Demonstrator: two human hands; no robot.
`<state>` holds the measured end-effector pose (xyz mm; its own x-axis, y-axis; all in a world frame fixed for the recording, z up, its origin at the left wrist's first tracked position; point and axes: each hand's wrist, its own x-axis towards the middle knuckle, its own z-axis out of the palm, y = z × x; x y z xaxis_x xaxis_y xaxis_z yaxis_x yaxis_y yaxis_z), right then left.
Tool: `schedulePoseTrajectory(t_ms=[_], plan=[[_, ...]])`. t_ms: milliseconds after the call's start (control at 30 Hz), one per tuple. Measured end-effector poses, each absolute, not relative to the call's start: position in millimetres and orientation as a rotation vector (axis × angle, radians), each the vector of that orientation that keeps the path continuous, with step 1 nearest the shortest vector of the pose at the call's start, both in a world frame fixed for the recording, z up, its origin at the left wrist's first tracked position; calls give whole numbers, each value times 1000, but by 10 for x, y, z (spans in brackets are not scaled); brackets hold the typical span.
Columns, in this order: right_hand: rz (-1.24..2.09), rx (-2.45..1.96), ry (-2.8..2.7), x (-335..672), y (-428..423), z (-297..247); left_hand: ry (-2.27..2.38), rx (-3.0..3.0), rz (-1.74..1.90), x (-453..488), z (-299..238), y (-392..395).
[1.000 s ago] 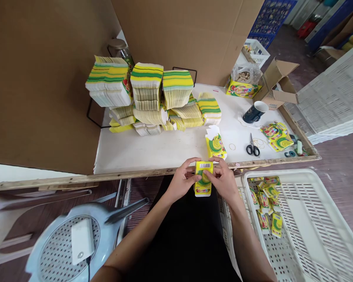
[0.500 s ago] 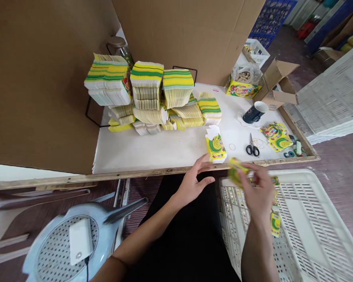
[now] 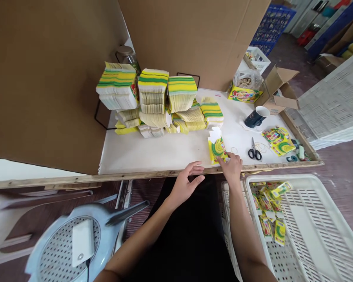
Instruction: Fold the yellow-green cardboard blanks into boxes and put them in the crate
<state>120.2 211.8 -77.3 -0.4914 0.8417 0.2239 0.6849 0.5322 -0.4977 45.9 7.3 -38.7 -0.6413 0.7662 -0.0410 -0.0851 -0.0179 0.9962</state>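
Note:
A yellow-and-green printed carton point(image 3: 216, 147) lies on the white tabletop near its front edge, its white end flaps pointing away from me. My right hand point(image 3: 231, 166) is at the carton's near right corner, thumb and fingers closed on it. My left hand point(image 3: 187, 183) hovers just off the table's front edge, left of the carton; its fingers are apart and it holds nothing. Small filled-looking yellow boxes point(image 3: 280, 232) lie in the white plastic basket point(image 3: 307, 219) below the table to the right.
Tall stacks of flat cartons point(image 3: 153, 92) stand at the back left. Scissors point(image 3: 254, 150), a dark mug point(image 3: 256, 116), loose flattened packs point(image 3: 279, 140) and an open cardboard box point(image 3: 278, 92) occupy the right side. A wooden rim point(image 3: 153, 174) edges the table. A blue stool point(image 3: 61, 243) stands lower left.
My right hand has let go of a small yellow box, over the basket side, and moved left and up to the carton on the table. My left hand has shifted slightly left.

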Motion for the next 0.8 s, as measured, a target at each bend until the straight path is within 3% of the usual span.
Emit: schedulePoseTrajectory(t_ms=[233, 500, 800], plan=[[562, -1207, -2118, 1265, 2078, -708, 1657, 667, 1732, 409, -450, 93], [1802, -904, -1443, 1447, 1528, -422, 1244, 545, 1897, 318, -426, 191], [2177, -909, -1230, 1415, 1181, -395, 922, 532, 1917, 316, -389, 151]])
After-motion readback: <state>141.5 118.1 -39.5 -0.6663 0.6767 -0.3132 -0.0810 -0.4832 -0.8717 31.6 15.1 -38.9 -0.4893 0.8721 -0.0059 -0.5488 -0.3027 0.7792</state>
